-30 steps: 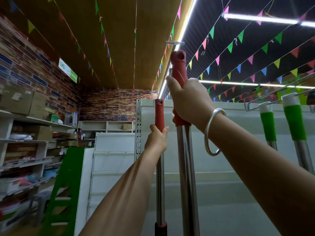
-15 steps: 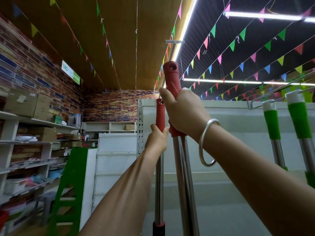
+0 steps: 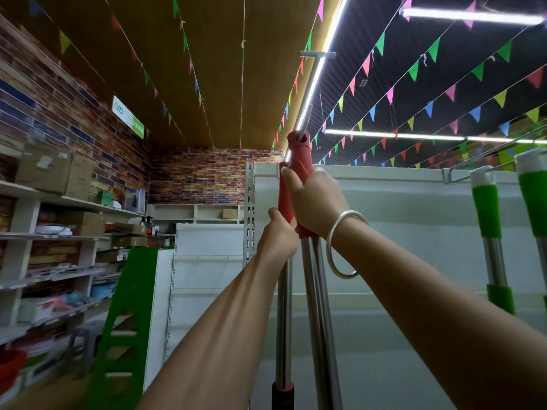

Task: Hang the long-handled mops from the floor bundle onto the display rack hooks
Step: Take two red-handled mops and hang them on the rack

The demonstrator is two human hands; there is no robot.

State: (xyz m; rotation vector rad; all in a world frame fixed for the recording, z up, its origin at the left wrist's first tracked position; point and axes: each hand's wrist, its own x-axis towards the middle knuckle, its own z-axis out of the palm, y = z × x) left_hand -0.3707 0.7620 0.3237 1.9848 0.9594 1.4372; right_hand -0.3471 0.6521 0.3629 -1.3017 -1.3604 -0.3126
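Partly done, judging by the right edge of the frame: two green mops (image 3: 485, 211) already hanging from a hook (image 3: 453, 177) on the white rack (image 3: 414, 202), grips up, steel shafts running down out of view. Left to do: at least the red-handled mops at centre frame, not yet seen resting on any hook; floor bundle out of view, so remaining count impossible to tell. Right hand (image 3: 318, 202), centre frame, clenched around the red grip of the front mop (image 3: 299, 155), thumb pressed along the left side of the grip, silver bangle (image 3: 343, 244) loose at the wrist, forearm rising from the lower right corner. Hanging hole in the tip of that grip visible just above the fist, lying close under the long metal hook arm (image 3: 310, 84) that slants toward the upper centre; whether already threaded on it, cannot tell. Left hand (image 3: 278, 238), just below and left of the right, closed on the second mop (image 3: 283, 196) where red grip meets steel shaft, forearm coming up from the bottom centre. Both arms stretched high, both shafts near upright and almost touching.
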